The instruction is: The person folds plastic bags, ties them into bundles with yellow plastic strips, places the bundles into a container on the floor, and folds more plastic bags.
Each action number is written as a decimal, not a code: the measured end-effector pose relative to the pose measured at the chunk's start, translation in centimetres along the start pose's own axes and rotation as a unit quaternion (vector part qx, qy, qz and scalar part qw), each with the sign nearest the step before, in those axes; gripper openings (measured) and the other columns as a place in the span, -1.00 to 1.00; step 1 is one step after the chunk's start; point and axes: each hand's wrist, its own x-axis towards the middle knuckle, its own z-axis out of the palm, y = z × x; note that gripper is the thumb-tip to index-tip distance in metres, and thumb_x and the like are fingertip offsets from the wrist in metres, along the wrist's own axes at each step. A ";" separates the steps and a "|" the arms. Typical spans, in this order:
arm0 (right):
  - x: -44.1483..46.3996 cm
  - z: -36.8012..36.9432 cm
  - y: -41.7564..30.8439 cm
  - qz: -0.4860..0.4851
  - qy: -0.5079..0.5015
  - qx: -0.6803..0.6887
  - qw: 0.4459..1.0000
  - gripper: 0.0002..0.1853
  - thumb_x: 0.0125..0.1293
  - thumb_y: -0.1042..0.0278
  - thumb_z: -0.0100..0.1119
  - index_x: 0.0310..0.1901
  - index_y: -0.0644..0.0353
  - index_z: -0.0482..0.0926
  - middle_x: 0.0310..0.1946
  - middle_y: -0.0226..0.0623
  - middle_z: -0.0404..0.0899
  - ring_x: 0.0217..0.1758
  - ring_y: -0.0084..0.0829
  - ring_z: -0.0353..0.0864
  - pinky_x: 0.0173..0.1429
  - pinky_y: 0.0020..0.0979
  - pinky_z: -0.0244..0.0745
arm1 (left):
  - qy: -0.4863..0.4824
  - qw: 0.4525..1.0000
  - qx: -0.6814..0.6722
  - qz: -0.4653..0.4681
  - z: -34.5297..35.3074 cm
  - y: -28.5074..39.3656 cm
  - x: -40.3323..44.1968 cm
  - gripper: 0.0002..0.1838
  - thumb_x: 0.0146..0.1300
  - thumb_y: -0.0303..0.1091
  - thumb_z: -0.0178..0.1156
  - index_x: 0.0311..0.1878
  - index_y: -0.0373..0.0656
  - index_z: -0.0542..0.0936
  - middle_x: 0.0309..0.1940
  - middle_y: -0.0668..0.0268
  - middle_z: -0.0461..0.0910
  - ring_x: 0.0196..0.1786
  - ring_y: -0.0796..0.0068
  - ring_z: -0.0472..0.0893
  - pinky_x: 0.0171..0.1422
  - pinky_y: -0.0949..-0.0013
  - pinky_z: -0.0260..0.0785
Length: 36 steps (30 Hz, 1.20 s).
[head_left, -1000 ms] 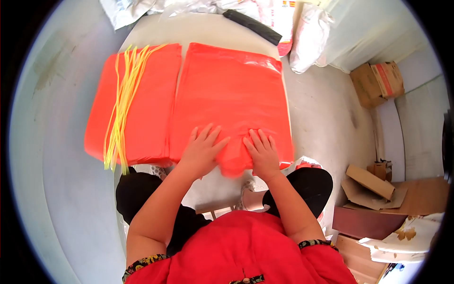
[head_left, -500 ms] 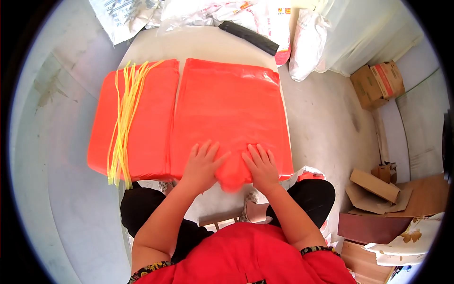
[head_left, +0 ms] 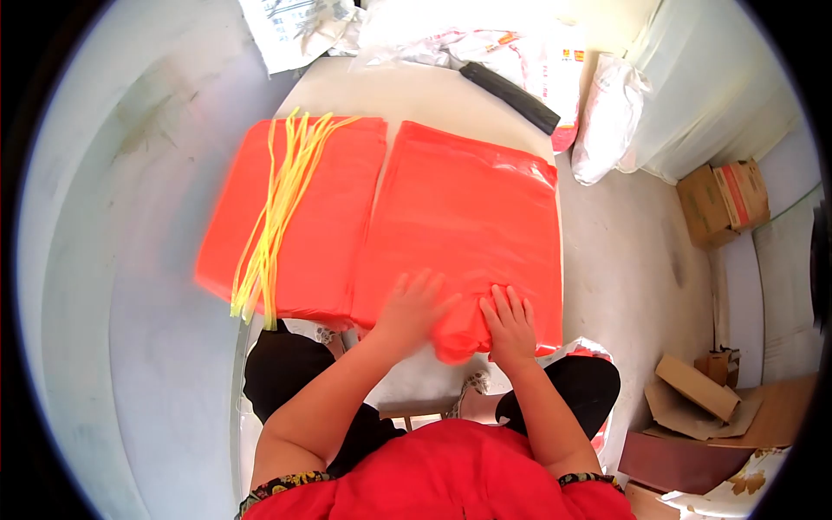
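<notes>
Two stacks of red plastic bags lie side by side on the table, the wider right stack (head_left: 468,208) in front of me. My left hand (head_left: 409,314), blurred by motion, rests its spread fingers over the near edge of that stack. Flat on the plastic to the right of it is my right hand (head_left: 511,328), fingers stretched out. A bunched fold of red plastic (head_left: 461,336) bulges between the two hands and droops over the table edge. Across the left stack (head_left: 338,199) lies a bundle of yellow ties (head_left: 282,212).
At the far side of the pale table (head_left: 390,87) are white printed sacks (head_left: 520,65) and a black roll (head_left: 510,97). A white wrapped bundle (head_left: 611,117) stands right of them. Cardboard boxes (head_left: 719,204) stand at the right wall, with opened cardboard (head_left: 698,403) nearer me.
The camera view has shifted, so the table and stacks appear further right and slightly tilted. My left hand is now smeared by motion; my right hand stays on the plastic beside the bunched fold.
</notes>
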 end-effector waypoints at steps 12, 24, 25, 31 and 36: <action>0.1 -0.4 -0.4 0.006 -0.036 -0.009 0.999 0.07 -0.24 0.36 0.65 0.46 0.01 0.41 0.62 -0.14 0.24 0.70 0.04 0.14 0.66 0.18 0.05 | 0.002 0.996 -0.088 0.003 -3.3 -0.5 -2.9 0.01 0.03 -0.12 0.59 0.60 0.14 0.37 0.66 0.00 0.14 0.69 -0.07 0.13 0.65 -0.26 0.08; 0.2 -0.8 -0.8 0.007 -0.019 -0.008 1.000 -0.03 -0.12 0.30 0.58 0.46 0.05 0.43 0.60 -0.14 0.27 0.68 0.03 0.18 0.65 0.15 0.08 | -0.036 0.984 -0.091 -0.150 -6.9 -3.5 -6.8 0.10 0.01 0.19 0.56 0.63 0.13 0.33 0.70 0.00 0.06 0.75 -0.01 0.00 0.74 -0.21 -0.09; 0.1 -0.1 -0.5 0.000 -0.009 -0.016 1.000 0.14 -0.35 0.30 0.69 0.47 0.03 0.41 0.61 -0.14 0.25 0.68 0.04 0.17 0.63 0.17 0.10 | -0.020 0.984 -0.089 -0.155 -6.7 -3.8 -7.3 0.09 0.02 0.19 0.55 0.63 0.11 0.32 0.70 0.00 0.06 0.76 -0.01 0.00 0.75 -0.22 -0.09; 0.1 0.2 -0.5 -0.004 -0.007 -0.014 1.000 0.35 -0.64 0.30 0.80 0.47 0.00 0.39 0.61 -0.14 0.24 0.68 0.07 0.15 0.63 0.21 0.10 | 0.062 0.964 -0.033 -0.255 -5.3 -5.9 -9.4 -0.07 0.25 0.12 0.40 0.64 0.04 0.30 0.71 0.06 0.06 0.76 0.00 -0.01 0.75 -0.22 -0.12; 0.1 0.1 -0.6 -0.008 -0.003 -0.016 1.000 0.35 -0.65 0.32 0.79 0.47 0.01 0.39 0.61 -0.13 0.25 0.68 0.08 0.16 0.63 0.22 0.10 | 0.074 0.939 0.028 -0.336 -3.6 -8.4 -10.6 -0.21 0.41 0.09 0.22 0.65 0.10 0.29 0.73 0.17 0.05 0.76 -0.02 -0.03 0.72 -0.35 -0.15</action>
